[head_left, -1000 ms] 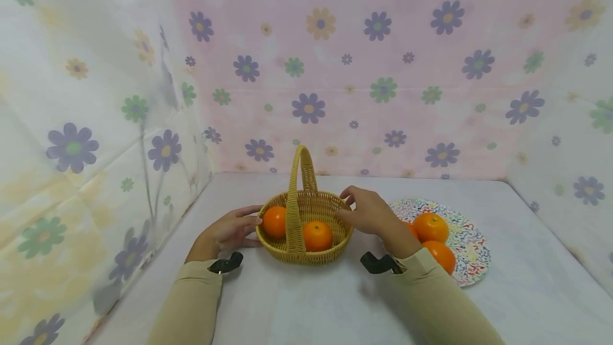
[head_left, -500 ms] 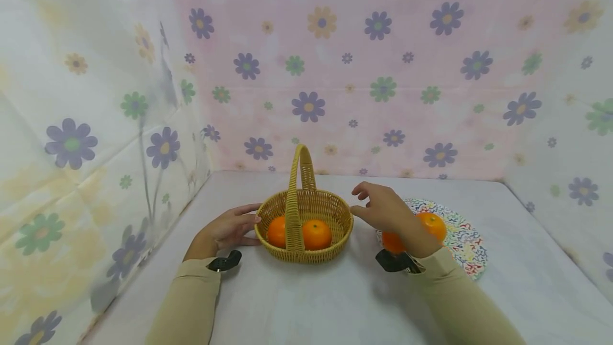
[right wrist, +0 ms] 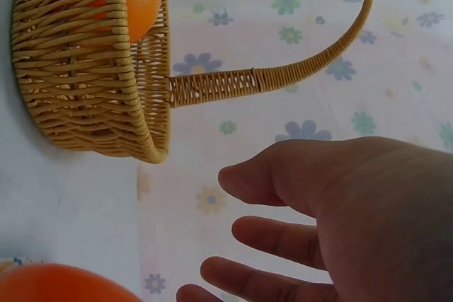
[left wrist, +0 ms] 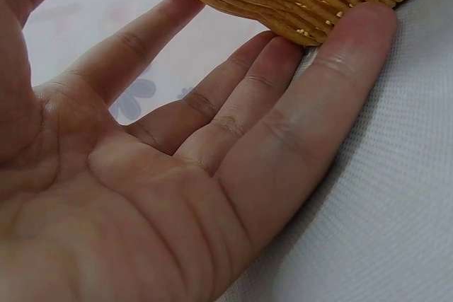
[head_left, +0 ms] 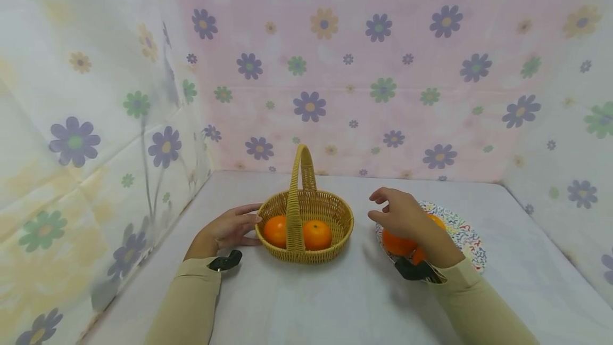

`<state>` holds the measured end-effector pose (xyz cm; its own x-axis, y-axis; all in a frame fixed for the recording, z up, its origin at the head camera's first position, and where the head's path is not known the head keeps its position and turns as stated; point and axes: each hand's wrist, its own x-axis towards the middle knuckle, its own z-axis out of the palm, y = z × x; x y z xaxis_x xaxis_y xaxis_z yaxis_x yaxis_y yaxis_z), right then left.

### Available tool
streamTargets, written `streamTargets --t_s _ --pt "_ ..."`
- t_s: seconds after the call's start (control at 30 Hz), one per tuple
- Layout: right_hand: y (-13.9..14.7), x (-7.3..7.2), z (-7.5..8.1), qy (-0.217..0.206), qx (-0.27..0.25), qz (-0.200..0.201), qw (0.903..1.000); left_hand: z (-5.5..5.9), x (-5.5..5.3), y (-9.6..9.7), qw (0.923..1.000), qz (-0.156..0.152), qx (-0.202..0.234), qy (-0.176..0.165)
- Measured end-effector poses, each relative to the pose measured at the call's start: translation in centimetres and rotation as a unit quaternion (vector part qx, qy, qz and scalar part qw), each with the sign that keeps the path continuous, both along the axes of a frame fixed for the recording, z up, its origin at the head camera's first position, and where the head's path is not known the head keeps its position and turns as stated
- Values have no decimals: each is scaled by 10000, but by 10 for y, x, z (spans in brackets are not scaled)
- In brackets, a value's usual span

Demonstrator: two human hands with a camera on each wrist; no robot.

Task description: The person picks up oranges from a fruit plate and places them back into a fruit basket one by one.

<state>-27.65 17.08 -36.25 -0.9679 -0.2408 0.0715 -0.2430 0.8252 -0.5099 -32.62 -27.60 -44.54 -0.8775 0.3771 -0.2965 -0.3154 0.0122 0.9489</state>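
Observation:
A yellow wicker basket (head_left: pixel 330 204) with a tall handle stands upright mid-table, with two oranges inside. One orange (head_left: pixel 275 231) lies left of the handle, the other orange (head_left: pixel 317 235) right of it. My left hand (head_left: pixel 232 230) touches the basket's left side with fairly straight fingers; in the left wrist view the fingertips (left wrist: pixel 361 30) rest low against the wicker. To the right, my right hand (head_left: pixel 399 214) hovers above the near left part of a plate, fingers loosely bent, holding nothing. Beneath it are more oranges (head_left: pixel 397 244), partly hidden by hand and wrist.
The round plate (head_left: pixel 466 236) with colourful squiggles lies right of the basket. A white cloth (head_left: pixel 306 302) covers the table. Flowered sheets (head_left: pixel 354 68) hang behind and at both sides. Each wrist wears a black camera mount (head_left: pixel 225 261).
My right hand has moved right, from the basket's right rim to above the plate. The basket's left orange sits slightly lower than a second ago. My left hand stays at the basket.

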Motion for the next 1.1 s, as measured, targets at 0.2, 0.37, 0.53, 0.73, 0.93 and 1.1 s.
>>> streamTargets --t_s 0.2,0.37,0.53,0.73,0.93,1.1 --pt "12 5 -6 17 -53 57 10000 -1 0 1 10000 7 -4 76" --pt "24 8 -9 37 -55 243 9997 -2 1 2 10000 55 -53 48" --pt "39 9 -7 45 -32 235 9997 -2 1 2 9999 73 -94 37" --pt "63 6 -2 8 -8 111 9999 0 1 1 10000 -4 -68 10" --pt "88 3 1 -388 -46 -96 9992 1 1 1 10000 12 -98 12" --pt "110 3 1 -620 -355 102 9974 2 0 2 9999 39 -159 15"
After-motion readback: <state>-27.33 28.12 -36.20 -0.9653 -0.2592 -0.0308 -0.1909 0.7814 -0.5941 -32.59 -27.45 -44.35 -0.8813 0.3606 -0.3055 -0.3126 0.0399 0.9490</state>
